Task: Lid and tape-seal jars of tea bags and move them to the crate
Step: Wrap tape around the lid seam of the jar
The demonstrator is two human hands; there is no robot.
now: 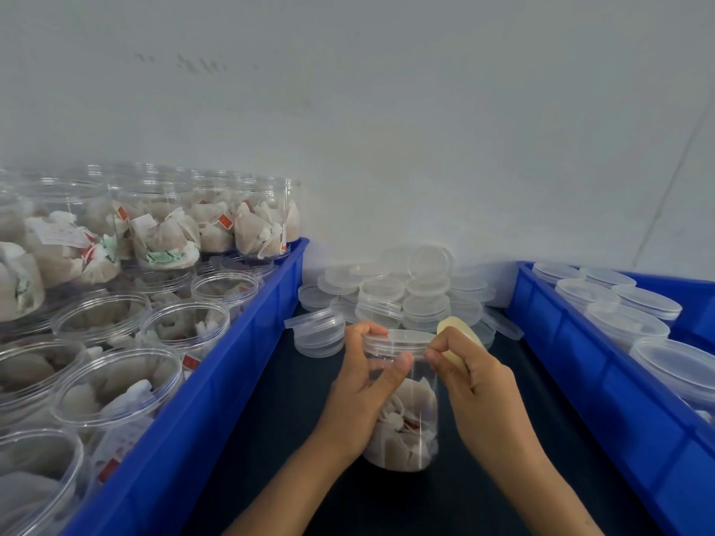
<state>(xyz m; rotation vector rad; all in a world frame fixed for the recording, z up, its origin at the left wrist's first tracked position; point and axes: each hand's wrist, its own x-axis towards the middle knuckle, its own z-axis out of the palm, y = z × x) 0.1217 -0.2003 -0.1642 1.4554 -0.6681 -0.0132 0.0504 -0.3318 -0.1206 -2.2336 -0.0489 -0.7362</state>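
Left hand (365, 375) gripping lidded jar (402, 415) on dark table (278, 419), right hand (460, 365) pinching tape at lid (400, 340), tape roll (458, 336) in palm, loose lids (398, 292) behind

A lidded jar (402, 400) stands on the table (278, 439) between two crates: unlidded jars (116, 323) left, lidded jars (626, 323) right, loose lids (402, 299) heaped behind

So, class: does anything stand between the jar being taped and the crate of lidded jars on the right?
Nothing visible does. The jar, held by the left hand and right hand, stands on bare dark table beside the crate; only the crate's own wall must be cleared.
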